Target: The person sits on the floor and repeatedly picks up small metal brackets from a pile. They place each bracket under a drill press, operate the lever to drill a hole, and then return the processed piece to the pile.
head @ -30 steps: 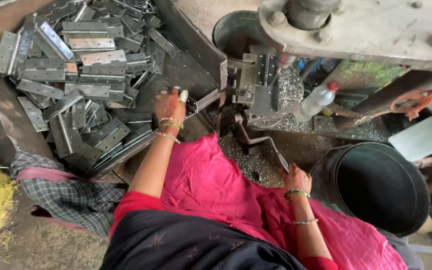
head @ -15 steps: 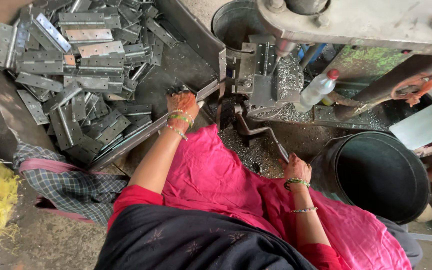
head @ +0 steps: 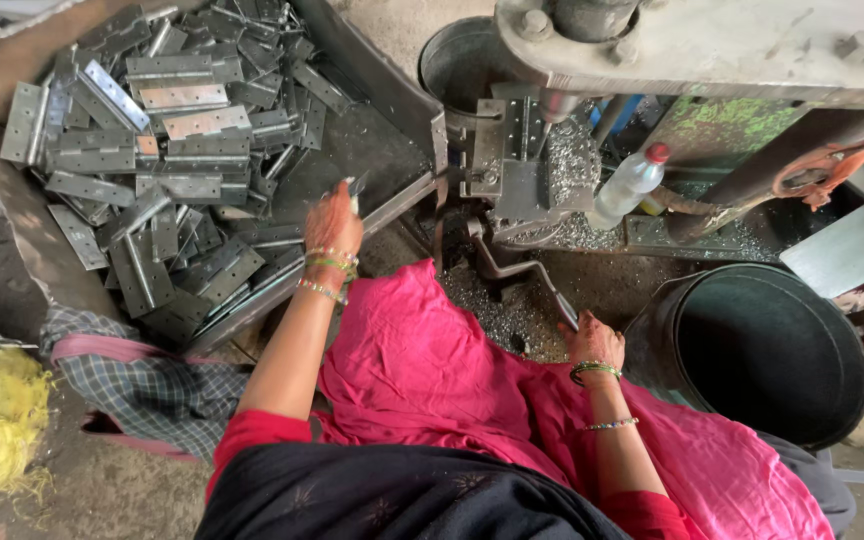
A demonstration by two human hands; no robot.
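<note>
Right hand (head: 594,340), fingers closed around the lower end of the bent lever handle (head: 522,275), just beside the black bucket (head: 762,350). Left hand (head: 333,222), fingers pinching a small metal piece (head: 355,190), over the tray (head: 407,100) of grey metal hinges (head: 167,150). Beyond, the press fixture (head: 512,160) and a plastic bottle (head: 627,185)
</note>
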